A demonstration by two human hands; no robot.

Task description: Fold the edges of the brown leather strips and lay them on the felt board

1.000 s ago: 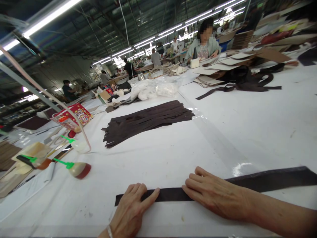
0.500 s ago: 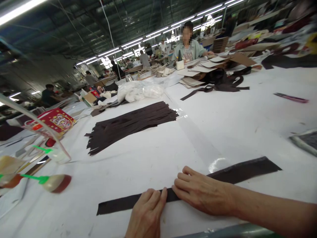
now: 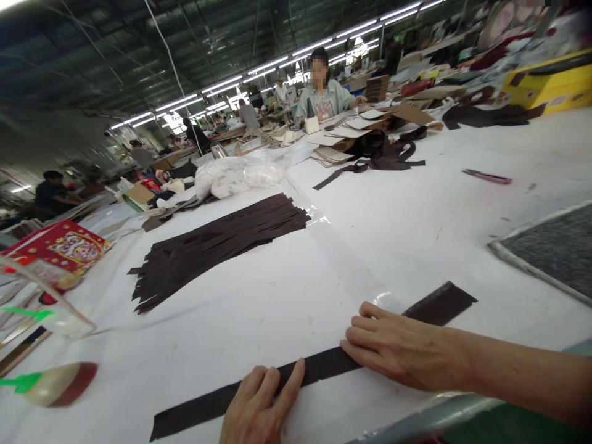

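your left hand [image 3: 259,404] and right hand [image 3: 400,348], both flat with fingers stretched out, gripping nothing, press one dark strip [image 3: 324,367] on the white table [image 3: 416,228] near a pile of strips [image 3: 217,243].

We log a long white glossy tabletop [image 3: 416,234] running down a wide hall. Rows of bright white tube lights [image 3: 277,63] hang under a dark metal roof [image 3: 92,61]; seated workers [image 3: 324,98] occupy the far tables.
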